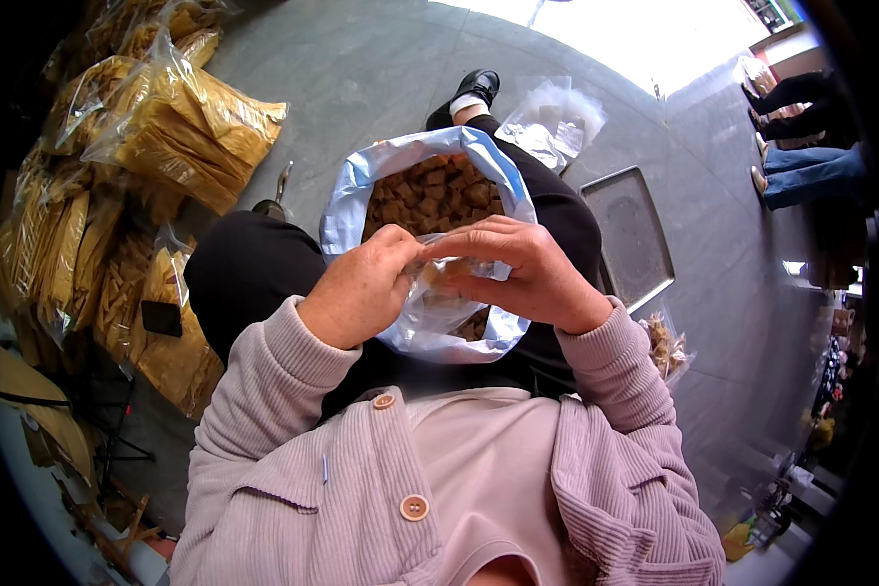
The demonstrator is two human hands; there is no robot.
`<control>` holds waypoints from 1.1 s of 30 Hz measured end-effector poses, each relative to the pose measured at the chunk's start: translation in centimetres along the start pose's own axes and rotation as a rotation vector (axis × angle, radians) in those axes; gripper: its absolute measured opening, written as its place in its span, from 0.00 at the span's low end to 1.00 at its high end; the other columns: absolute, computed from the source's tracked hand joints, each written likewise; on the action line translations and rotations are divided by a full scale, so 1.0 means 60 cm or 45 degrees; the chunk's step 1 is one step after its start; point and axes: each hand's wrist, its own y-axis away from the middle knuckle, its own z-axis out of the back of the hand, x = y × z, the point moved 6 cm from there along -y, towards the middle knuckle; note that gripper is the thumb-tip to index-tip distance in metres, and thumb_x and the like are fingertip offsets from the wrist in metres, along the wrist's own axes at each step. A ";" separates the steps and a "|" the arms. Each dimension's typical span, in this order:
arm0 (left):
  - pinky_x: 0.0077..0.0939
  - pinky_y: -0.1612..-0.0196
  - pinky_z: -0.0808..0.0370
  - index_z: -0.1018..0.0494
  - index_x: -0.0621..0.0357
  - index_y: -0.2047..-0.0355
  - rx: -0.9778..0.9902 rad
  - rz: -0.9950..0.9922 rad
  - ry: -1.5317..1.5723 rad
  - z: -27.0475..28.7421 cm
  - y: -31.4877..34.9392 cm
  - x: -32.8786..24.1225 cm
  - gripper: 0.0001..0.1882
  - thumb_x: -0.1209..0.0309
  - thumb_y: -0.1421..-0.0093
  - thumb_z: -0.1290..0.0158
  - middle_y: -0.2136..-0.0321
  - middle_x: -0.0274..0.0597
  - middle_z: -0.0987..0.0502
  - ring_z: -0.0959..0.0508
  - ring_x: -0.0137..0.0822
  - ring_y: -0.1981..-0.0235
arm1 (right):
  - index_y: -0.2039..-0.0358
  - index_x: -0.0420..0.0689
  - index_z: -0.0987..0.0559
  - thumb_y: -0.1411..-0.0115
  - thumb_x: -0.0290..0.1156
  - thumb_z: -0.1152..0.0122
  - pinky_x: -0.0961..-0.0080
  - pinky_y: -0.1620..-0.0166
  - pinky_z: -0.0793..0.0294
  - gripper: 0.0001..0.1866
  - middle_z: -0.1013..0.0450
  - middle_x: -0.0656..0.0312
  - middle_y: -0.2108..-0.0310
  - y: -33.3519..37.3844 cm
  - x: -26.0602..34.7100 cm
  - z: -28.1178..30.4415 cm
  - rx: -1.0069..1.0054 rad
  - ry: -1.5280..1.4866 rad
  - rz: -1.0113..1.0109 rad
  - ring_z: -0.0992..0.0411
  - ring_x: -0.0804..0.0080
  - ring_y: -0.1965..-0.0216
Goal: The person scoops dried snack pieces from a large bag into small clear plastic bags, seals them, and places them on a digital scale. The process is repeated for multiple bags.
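Head view: the left hand (366, 285) pinches the edge of a small clear bag (429, 308). The right hand (527, 266) bends over that bag, with a gap between thumb and fingers, and I cannot tell if it grips it. The small bag is over the mouth of a big blue and white bag (342, 210), which sits between the legs and has brown chunks (429, 195) inside. A flat tray (628, 234) lies on the floor to the right

Daylight is blowing out the grey floor (713, 332) at one o'clock; fisheye distortion is bending shapes toward the black rim.
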 end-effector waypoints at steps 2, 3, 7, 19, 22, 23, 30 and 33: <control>0.34 0.53 0.22 0.22 0.60 0.56 0.085 -0.015 0.036 -0.005 -0.001 0.003 0.14 0.83 0.42 0.49 0.57 0.45 0.23 0.20 0.47 0.58 | 0.57 0.40 0.17 0.42 0.23 0.32 0.77 0.59 0.22 0.11 0.19 0.59 0.62 -0.001 -0.014 0.010 -0.109 -0.094 -0.040 0.21 0.73 0.62; 0.33 0.54 0.22 0.22 0.60 0.55 0.125 -0.022 0.053 -0.007 -0.001 0.004 0.17 0.86 0.43 0.50 0.57 0.44 0.23 0.20 0.45 0.58 | 0.57 0.39 0.17 0.40 0.22 0.33 0.78 0.58 0.22 0.10 0.19 0.60 0.62 0.006 -0.039 0.016 -0.214 -0.220 -0.137 0.21 0.75 0.62; 0.32 0.55 0.22 0.20 0.60 0.60 0.385 0.049 0.060 -0.021 0.006 -0.005 0.17 0.88 0.46 0.51 0.60 0.43 0.22 0.19 0.44 0.60 | 0.55 0.38 0.19 0.38 0.20 0.39 0.74 0.58 0.21 0.10 0.20 0.54 0.62 0.004 -0.098 0.023 -0.251 0.010 -0.400 0.20 0.66 0.62; 0.33 0.57 0.22 0.21 0.60 0.62 0.106 0.028 -0.020 0.008 0.003 0.004 0.09 0.80 0.40 0.48 0.60 0.42 0.23 0.19 0.44 0.61 | 0.52 0.50 0.20 0.45 0.28 0.34 0.60 0.48 0.25 0.18 0.27 0.53 0.54 0.019 -0.150 -0.063 0.369 0.632 -0.398 0.24 0.52 0.55; 0.34 0.57 0.22 0.22 0.59 0.60 0.158 0.019 -0.050 0.001 0.007 0.003 0.09 0.79 0.41 0.47 0.59 0.42 0.23 0.19 0.45 0.61 | 0.56 0.47 0.21 0.45 0.28 0.35 0.59 0.50 0.24 0.15 0.25 0.51 0.58 0.020 -0.144 -0.047 0.381 0.563 -0.504 0.24 0.50 0.56; 0.34 0.57 0.21 0.22 0.59 0.60 0.170 0.009 -0.075 -0.001 0.007 0.002 0.10 0.80 0.41 0.48 0.59 0.42 0.23 0.19 0.45 0.61 | 0.56 0.47 0.21 0.45 0.28 0.35 0.59 0.51 0.24 0.15 0.25 0.51 0.58 0.022 -0.146 -0.043 0.382 0.548 -0.546 0.24 0.50 0.56; 0.35 0.58 0.21 0.21 0.60 0.60 0.210 -0.014 -0.142 -0.006 0.007 0.002 0.13 0.85 0.42 0.50 0.59 0.43 0.22 0.19 0.46 0.61 | 0.56 0.44 0.21 0.45 0.28 0.35 0.60 0.50 0.24 0.15 0.24 0.49 0.59 0.023 -0.152 -0.049 0.331 0.457 -0.409 0.24 0.48 0.56; 0.35 0.58 0.21 0.21 0.60 0.60 0.198 -0.009 -0.139 -0.004 0.006 0.001 0.13 0.85 0.42 0.50 0.59 0.43 0.22 0.19 0.46 0.61 | 0.56 0.42 0.21 0.45 0.26 0.36 0.60 0.49 0.24 0.15 0.23 0.48 0.60 0.021 -0.155 -0.037 0.252 0.391 -0.478 0.24 0.48 0.55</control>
